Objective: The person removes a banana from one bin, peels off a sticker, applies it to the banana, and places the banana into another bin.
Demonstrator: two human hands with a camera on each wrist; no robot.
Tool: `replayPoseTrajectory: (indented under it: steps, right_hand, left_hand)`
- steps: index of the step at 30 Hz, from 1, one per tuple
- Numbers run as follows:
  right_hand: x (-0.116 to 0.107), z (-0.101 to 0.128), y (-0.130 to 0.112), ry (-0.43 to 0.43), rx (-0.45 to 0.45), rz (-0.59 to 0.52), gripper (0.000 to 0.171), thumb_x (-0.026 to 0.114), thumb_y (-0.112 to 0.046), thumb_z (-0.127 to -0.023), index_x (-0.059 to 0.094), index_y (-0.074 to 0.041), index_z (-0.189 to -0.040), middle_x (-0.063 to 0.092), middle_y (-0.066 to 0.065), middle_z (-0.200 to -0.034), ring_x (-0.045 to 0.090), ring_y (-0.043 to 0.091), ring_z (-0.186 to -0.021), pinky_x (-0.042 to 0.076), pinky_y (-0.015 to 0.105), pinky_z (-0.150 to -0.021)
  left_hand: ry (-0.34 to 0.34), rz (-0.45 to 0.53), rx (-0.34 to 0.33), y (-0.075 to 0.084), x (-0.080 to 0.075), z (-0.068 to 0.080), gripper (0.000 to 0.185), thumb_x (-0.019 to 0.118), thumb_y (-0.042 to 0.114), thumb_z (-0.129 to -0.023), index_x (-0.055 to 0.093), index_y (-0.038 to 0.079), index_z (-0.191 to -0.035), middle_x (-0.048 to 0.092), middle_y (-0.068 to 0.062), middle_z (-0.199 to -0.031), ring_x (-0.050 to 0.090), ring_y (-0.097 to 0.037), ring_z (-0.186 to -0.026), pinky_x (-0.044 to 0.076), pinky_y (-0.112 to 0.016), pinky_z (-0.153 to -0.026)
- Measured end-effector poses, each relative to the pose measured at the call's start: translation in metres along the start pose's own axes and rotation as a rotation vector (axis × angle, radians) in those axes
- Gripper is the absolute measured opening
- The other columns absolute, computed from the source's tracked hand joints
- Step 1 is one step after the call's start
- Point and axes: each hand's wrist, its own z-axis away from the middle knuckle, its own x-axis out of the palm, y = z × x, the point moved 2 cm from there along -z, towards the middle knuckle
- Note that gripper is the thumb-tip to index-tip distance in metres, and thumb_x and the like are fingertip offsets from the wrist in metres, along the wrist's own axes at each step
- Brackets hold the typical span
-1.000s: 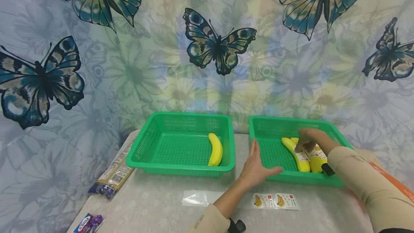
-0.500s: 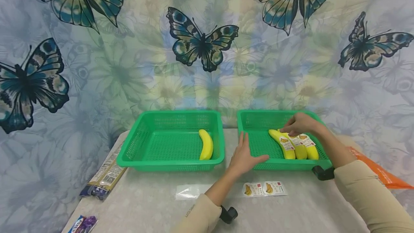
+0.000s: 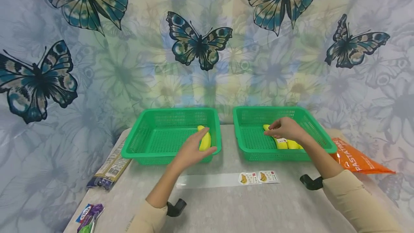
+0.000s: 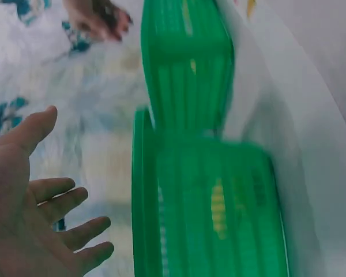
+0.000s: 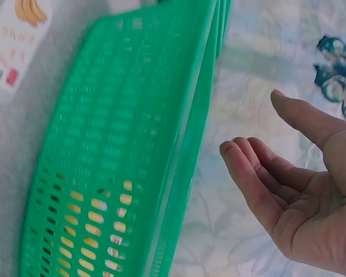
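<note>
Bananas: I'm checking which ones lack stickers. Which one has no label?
The lone banana in the left basket, by the left hand; those in the right basket carry white labels.

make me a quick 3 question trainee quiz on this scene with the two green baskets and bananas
1. True or false: the left green plastic mesh basket holds one yellow banana.
2. Which basket is the right hand over? A. the left one B. the right green plastic mesh basket C. neither
3. Fill in: the white strip of banana stickers lies on the ____, in front of the baskets.

Key
1. True
2. B
3. table
</note>
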Motion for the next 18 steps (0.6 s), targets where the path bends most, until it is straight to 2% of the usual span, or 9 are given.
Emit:
replayPoseTrajectory:
  steps: [4,9,13,18]
  right_hand:
    - [0.007,0.007,-0.010,-0.002,-0.025,0.013,0.055,0.071,-0.038,-0.089,0.062,0.006,-0.121,0.067,0.023,-0.114,0.070,0.017,-0.086,0.059,0.033,-0.078]
    - [0.013,0.014,-0.014,-0.004,-0.032,0.022,0.056,0.070,-0.038,-0.089,0.061,0.006,-0.123,0.067,0.022,-0.116,0.070,0.018,-0.087,0.059,0.034,-0.076]
    - [0.018,0.017,-0.016,-0.014,-0.028,0.008,0.054,0.070,-0.037,-0.089,0.062,0.005,-0.122,0.066,0.022,-0.115,0.070,0.018,-0.087,0.058,0.034,-0.076]
    - [0.026,0.019,-0.017,-0.025,-0.036,-0.009,0.052,0.072,-0.033,-0.088,0.063,0.005,-0.121,0.069,0.020,-0.111,0.070,0.022,-0.086,0.059,0.037,-0.077]
  left_hand:
    - [0.075,-0.138,-0.060,-0.041,-0.042,0.023,0.085,0.060,0.057,-0.089,0.028,0.014,-0.155,0.031,-0.009,-0.160,0.028,-0.040,-0.146,0.030,-0.064,-0.112]
    - [0.133,-0.271,-0.146,-0.086,-0.082,0.044,0.090,0.056,0.062,-0.089,0.024,0.010,-0.156,0.028,-0.018,-0.159,0.024,-0.048,-0.144,0.023,-0.071,-0.110]
    - [0.156,-0.302,-0.208,-0.117,-0.101,0.061,0.091,0.053,0.063,-0.090,0.025,0.005,-0.154,0.029,-0.025,-0.156,0.022,-0.052,-0.142,0.020,-0.075,-0.108]
    - [0.166,-0.297,-0.285,-0.146,-0.109,0.082,0.096,0.050,0.067,-0.090,0.022,0.002,-0.155,0.026,-0.028,-0.156,0.019,-0.056,-0.141,0.020,-0.077,-0.105]
